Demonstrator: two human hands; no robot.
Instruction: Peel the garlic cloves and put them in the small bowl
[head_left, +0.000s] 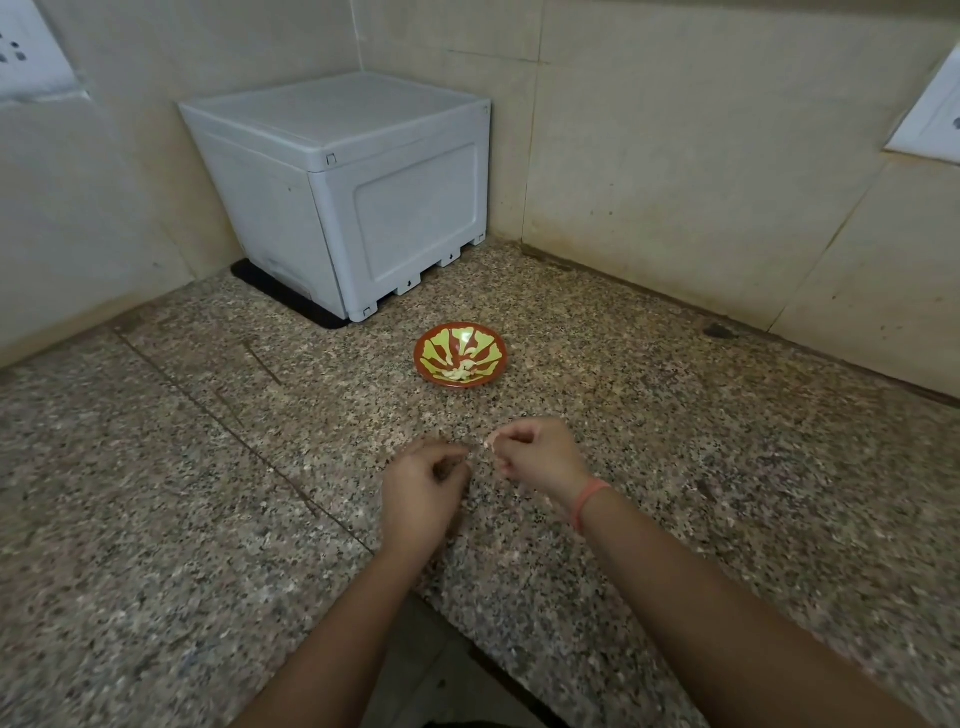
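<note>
My right hand (537, 457) is curled, and its fingertips pinch a small pinkish garlic clove (491, 445) above the counter (208, 467). My left hand (423, 486) is curled just beside it, fingertips toward the clove. I cannot tell whether it holds a piece of skin or nothing.

The bowl (420, 357) stands further back on the counter, apart from both hands, with pale peeled cloves (460, 372) in its bottom.

Handling notes, as I judge them:
- The clove is light, firm and small, so a fingertip pinch across its sides should hold it.
- The skin is thin, dry and tears easily. Take it at the tip or root end.
- Once bare, the clove is likely slick or sticky, so carry it low to the bowl.
</note>
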